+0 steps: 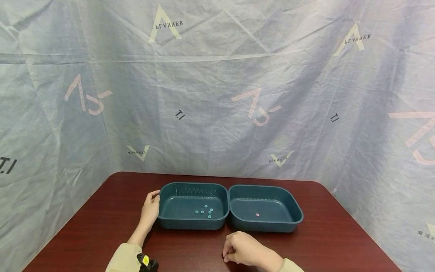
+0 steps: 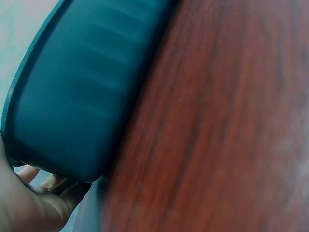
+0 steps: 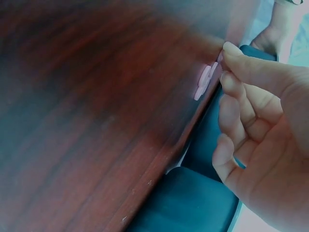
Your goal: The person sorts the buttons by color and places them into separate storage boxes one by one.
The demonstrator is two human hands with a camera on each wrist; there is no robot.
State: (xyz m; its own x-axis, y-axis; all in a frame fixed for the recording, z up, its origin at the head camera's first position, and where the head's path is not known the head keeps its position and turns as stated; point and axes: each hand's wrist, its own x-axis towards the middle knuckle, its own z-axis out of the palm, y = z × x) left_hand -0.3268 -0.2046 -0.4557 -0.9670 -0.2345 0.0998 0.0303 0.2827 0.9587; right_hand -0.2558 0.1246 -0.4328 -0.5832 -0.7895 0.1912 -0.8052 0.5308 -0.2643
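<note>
My left hand [image 1: 150, 209] rests against the left end of the left dark teal tray [image 1: 192, 224]. In the left wrist view its fingers [image 2: 48, 184] press the tray's end wall from outside. Several small light-blue discs [image 1: 202, 212] lie on that tray's floor. In front of the trays, low over the table, my right hand [image 1: 245, 249] has thumb and index fingertips together. The right wrist view shows a small pink disc [image 3: 220, 57] pinched there, with other pink discs [image 3: 204, 81] on the tabletop beside the fingertips. The remaining fingers are loosely bent.
The right teal tray [image 1: 285, 226] stands side by side with the left one, and one pink disc [image 1: 257, 215] lies in it. Both sit on a dark red wooden table [image 1: 183, 251]. A grey printed cloth [image 1: 210, 151] hangs behind and at the sides.
</note>
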